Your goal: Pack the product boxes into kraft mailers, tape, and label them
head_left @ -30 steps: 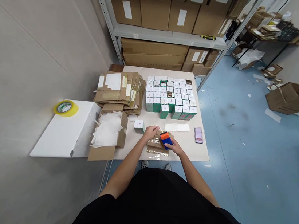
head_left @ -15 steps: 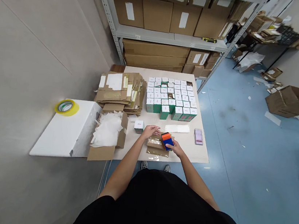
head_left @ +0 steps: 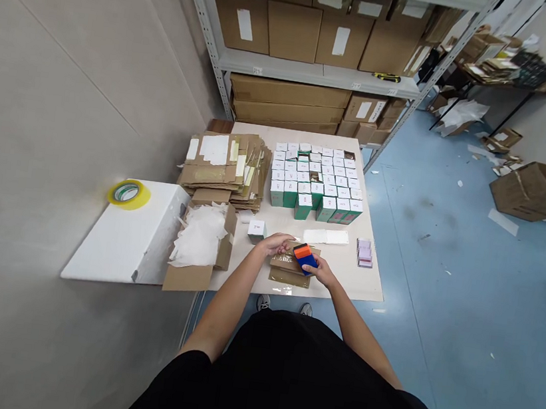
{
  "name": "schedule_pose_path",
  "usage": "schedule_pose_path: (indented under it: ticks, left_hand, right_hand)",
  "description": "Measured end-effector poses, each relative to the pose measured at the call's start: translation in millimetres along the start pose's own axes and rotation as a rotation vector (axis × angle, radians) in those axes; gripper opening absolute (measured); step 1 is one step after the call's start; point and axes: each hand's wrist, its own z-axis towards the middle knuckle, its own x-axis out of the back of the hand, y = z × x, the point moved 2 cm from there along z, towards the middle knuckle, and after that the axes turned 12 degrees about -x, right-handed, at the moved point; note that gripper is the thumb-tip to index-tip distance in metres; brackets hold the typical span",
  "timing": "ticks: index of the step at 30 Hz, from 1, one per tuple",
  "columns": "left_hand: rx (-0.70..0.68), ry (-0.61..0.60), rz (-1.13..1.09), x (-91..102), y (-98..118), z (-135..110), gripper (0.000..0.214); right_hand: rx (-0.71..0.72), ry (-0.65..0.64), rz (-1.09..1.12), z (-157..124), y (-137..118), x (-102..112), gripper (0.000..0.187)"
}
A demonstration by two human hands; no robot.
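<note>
My right hand [head_left: 323,271] is closed around a blue-and-orange block-shaped tool [head_left: 305,257], its orange end tipped up and to the left. The tool hangs over a small brown cardboard box [head_left: 288,276] with shiny clear tape across it. To the left of the tool, my left hand [head_left: 278,244] hovers at the box's upper left edge, fingers loosely bent and apart, with nothing plainly held. A single white-topped green box [head_left: 256,230] stands just left of that hand. Behind the cardboard lies a white strip [head_left: 326,236].
Rows of white-and-green boxes [head_left: 330,190] fill the table's back. Flattened cartons [head_left: 218,164] are stacked at left, near an open carton [head_left: 187,279] holding white packing material. A yellow tape roll [head_left: 128,193] lies on a white block [head_left: 117,238]. Small purple items [head_left: 364,253] sit at right.
The view has shifted slightly. My left fingers look more bent than before. The blue-and-orange tool stays in my right hand, nearly in place.
</note>
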Motion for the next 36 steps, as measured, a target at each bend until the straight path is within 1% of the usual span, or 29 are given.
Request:
schedule_pose_path:
  ticks: [5,9,12,17,21,25,29,33,36]
  left_hand:
    - [0.101,-0.002,-0.095,-0.1,4.0,-0.5,0.020]
    - [0.132,-0.003,-0.112,-0.7,7.6,-1.0,0.018]
    - [0.112,-0.012,-0.125,-1.1,9.5,-0.6,0.017]
    - [0.053,-0.056,-0.151,-1.7,12.1,-2.8,0.026]
    - [-0.057,-0.075,-0.090,-0.1,15.8,-6.5,0.035]
    - [-0.218,-0.059,0.101,5.3,21.3,-6.5,0.039]
    - [-0.391,-0.044,0.271,10.5,29.6,-6.2,0.034]
    - [-0.560,0.010,0.451,10.4,39.1,-11.1,0.024]
    - [-0.606,0.039,0.529,6.7,42.5,-14.8,0.024]
  right_hand:
    - [0.048,0.037,-0.051,2.4,3.8,0.7,0.056]
    - [0.079,0.071,-0.094,4.2,6.6,1.7,0.059]
    - [0.102,0.093,-0.154,4.1,6.1,2.8,0.061]
    - [0.117,0.095,-0.199,2.1,2.6,4.4,0.062]
    - [0.118,0.096,-0.197,-0.3,-2.3,4.3,0.059]
    - [0.108,0.046,-0.188,-6.1,-12.3,2.1,0.059]
    - [0.083,-0.008,-0.170,-13.4,-22.2,-0.6,0.059]
    - [0.052,-0.033,-0.131,-18.0,-26.1,-1.6,0.059]
    - [0.051,-0.014,-0.119,-19.9,-28.8,-0.5,0.059]
